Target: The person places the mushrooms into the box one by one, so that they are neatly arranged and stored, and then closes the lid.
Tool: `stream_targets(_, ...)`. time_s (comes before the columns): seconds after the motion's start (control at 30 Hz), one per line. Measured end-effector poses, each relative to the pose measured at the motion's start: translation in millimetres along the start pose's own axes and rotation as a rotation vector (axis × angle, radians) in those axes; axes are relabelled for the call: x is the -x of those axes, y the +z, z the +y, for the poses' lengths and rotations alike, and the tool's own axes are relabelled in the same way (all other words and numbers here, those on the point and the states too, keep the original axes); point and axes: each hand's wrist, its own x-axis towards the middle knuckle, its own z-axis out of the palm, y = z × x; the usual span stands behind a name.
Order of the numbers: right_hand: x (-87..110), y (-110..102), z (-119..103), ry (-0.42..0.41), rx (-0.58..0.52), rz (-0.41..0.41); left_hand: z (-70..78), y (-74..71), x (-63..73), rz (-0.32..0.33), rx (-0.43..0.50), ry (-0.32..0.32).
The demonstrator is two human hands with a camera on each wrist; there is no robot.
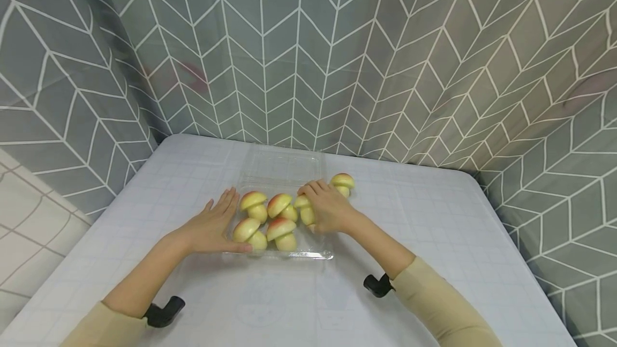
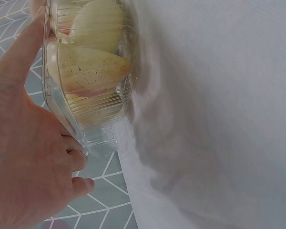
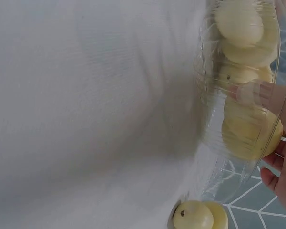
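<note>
A clear plastic clamshell box [image 1: 308,254] lies on the table with several yellow, red-tinged mushroom-shaped pieces inside, among them a front one [image 1: 281,233]. My right hand [image 1: 330,210] reaches into the box's right side and holds a mushroom-shaped piece [image 1: 305,213], partly covered by the hand. In the right wrist view, the thumb shows through the plastic beside that piece [image 3: 250,129]. Along the box's left rim rests my left hand [image 1: 209,229], fingers extended and thumb at the front edge. Outside the box, beyond the right hand, stands another mushroom-shaped piece [image 1: 343,180].
The box's transparent lid [image 1: 284,165] lies folded back toward the table's far edge. A white cloth [image 1: 414,213] covers the table. Grey patterned curtains [image 1: 308,58] rise behind and at the sides. Black mounts [image 1: 165,312] sit under both wrists.
</note>
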Motion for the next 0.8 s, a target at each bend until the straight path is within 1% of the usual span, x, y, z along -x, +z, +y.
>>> stream_targets(0.27,-0.8,3.0,-1.7,0.008,0.016,-0.040,1.5,-0.6,1.2,0.002,0.012,0.003)
stream_targets(0.67,-1.0,0.4,-3.1,0.022,0.004,-0.101,0.3,-0.2,0.0,0.010,0.002,0.009)
stream_targets(0.8,0.1,-0.1,-2.2,0.034,-0.014,-0.106,-0.4,0.4,-0.2,0.009,0.008,0.008)
